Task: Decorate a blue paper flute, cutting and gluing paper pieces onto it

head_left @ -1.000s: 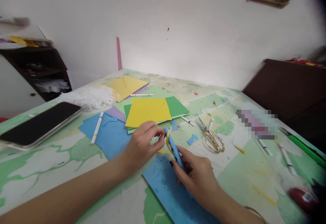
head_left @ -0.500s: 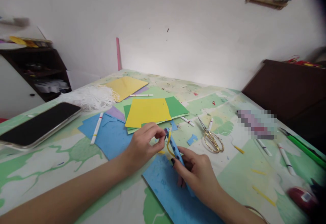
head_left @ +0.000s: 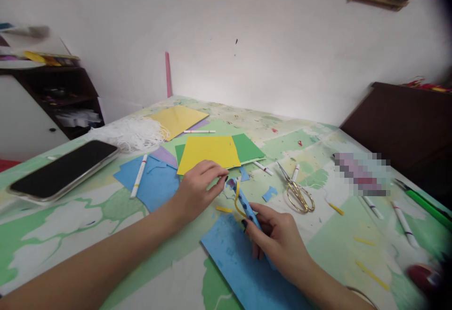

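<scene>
- Head view: the right hand (head_left: 284, 242) pinches a spotted blue roll (head_left: 249, 210), tilted above a blue sheet (head_left: 226, 253).
- The left hand (head_left: 194, 190) has thumb and forefinger nearly together beside its upper end; whether they grip anything, I cannot tell.
- The roll looks light and crushable, best held lightly low down; the curled yellow strip (head_left: 237, 202) seems soft, springy.

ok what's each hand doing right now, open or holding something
Left hand: fingers nearly together near the curved yellow strip; can't tell if they pinch anything.
Right hand: closed, holding the blue roll.
</scene>
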### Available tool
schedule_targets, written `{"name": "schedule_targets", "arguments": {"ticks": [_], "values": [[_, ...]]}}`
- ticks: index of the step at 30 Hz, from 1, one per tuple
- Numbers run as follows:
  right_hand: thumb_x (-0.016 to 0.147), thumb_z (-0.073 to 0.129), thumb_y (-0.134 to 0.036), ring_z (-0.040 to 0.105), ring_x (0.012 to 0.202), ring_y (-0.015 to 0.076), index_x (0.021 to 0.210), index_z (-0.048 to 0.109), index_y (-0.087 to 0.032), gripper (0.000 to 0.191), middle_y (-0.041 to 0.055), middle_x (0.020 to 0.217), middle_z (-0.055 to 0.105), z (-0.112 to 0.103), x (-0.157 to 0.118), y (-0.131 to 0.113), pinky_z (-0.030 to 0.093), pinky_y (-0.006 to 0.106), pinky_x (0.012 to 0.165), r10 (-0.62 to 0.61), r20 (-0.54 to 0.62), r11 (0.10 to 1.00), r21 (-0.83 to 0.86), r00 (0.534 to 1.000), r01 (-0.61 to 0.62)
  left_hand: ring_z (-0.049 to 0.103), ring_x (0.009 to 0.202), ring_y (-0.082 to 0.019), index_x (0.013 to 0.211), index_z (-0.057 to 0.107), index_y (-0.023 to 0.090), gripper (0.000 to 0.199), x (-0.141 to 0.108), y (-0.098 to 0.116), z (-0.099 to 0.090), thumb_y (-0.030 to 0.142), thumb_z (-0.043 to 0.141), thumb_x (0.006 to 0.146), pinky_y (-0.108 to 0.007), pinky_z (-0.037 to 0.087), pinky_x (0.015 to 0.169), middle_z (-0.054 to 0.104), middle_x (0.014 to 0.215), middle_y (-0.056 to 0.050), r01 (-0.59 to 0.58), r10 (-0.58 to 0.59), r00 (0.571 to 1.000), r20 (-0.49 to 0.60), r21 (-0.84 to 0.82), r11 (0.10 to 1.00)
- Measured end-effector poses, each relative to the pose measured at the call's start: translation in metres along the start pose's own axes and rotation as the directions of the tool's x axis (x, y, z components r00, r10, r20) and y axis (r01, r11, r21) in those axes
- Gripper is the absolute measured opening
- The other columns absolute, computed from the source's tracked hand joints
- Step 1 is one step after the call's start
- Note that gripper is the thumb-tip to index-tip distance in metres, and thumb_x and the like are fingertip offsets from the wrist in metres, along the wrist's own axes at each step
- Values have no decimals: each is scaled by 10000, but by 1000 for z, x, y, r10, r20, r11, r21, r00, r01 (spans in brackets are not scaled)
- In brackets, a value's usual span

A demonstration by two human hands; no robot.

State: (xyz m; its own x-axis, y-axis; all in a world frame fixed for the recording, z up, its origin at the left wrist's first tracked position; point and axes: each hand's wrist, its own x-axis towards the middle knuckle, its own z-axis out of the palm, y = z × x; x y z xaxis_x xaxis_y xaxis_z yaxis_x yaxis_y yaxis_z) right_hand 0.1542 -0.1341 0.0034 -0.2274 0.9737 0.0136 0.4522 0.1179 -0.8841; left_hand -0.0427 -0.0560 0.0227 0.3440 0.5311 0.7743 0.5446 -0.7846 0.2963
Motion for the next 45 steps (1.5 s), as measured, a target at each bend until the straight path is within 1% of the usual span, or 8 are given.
{"name": "schedule_targets", "arguments": {"ticks": [9, 17, 24, 28, 32, 35, 39, 45], "values": [[881, 479, -297, 559, 396, 104, 1162, 576, -158, 328, -49, 495, 541, -1, 0, 1, 414, 188, 416, -23, -17, 998, -59, 1000, 22, 585, 798, -143, 896, 628, 164, 139, -2, -1, -1, 158, 493, 864, -262, 474, 739, 637, 830, -55, -29, 31, 992, 119, -25, 999], [867, 481, -274, 544, 400, 97, 1070, 615, -162, 268, -51, 477, 527, -4, 0, -4, 380, 175, 414, -79, -12, 982, -173, 997, 76, 577, 738, -141, 822, 623, 157, 133, -2, -2, 0, 145, 493, 844, -258, 469, 684, 632, 760, -49, -94, 90, 991, 103, 39, 995], [862, 480, -247, 529, 384, 83, 1074, 617, -167, 264, -63, 477, 507, -4, 0, -7, 368, 166, 407, -47, 32, 991, -125, 998, 51, 532, 687, -139, 746, 587, 164, 125, 1, -2, -1, 98, 497, 802, -269, 434, 656, 605, 694, -32, -106, 103, 992, 72, 38, 994], [868, 474, -251, 535, 389, 86, 1060, 612, -170, 250, -59, 491, 519, -4, 0, -6, 382, 168, 412, -22, 64, 998, -63, 998, 26, 526, 693, -135, 740, 565, 168, 127, 3, -2, -4, 62, 498, 757, -263, 425, 655, 588, 690, -22, -39, 39, 999, 21, 9, 999], [876, 467, -287, 535, 386, 87, 921, 606, -165, 191, -46, 534, 544, -3, 1, -4, 388, 173, 390, 34, 87, 997, 67, 996, -40, 524, 657, -120, 713, 563, 174, 113, 6, -2, -9, 79, 508, 741, -257, 415, 640, 578, 666, 1, 120, -121, 992, -46, -36, 992], [869, 479, -343, 536, 400, 85, 850, 586, -157, 216, -40, 573, 540, -3, 3, -6, 414, 179, 391, 73, 101, 977, 192, 992, -91, 525, 659, -121, 729, 568, 177, 85, 7, -4, -10, 114, 514, 748, -255, 414, 630, 576, 688, 4, 299, -315, 947, -68, -179, 937], [852, 496, -388, 581, 476, 96, 953, 593, -149, 277, -3, 693, 593, -3, 6, -9, 447, 196, 441, 80, 117, 951, 289, 990, -111, 498, 648, -117, 720, 499, 182, 124, 5, -10, -7, 147, 419, 809, -242, 410, 608, 511, 670, 11, 456, -513, 858, -18, -432, 778], [833, 534, -363, 606, 550, 115, 1053, 589, -143, 316, 15, 725, 612, -4, 7, -8, 442, 207, 482, 96, 74, 939, 324, 993, -115, 446, 592, -120, 670, 406, 196, 235, -2, -5, 2, 229, 324, 888, -260, 371, 597, 443, 617, 24, 467, -469, 879, 84, -344, 815]]}}
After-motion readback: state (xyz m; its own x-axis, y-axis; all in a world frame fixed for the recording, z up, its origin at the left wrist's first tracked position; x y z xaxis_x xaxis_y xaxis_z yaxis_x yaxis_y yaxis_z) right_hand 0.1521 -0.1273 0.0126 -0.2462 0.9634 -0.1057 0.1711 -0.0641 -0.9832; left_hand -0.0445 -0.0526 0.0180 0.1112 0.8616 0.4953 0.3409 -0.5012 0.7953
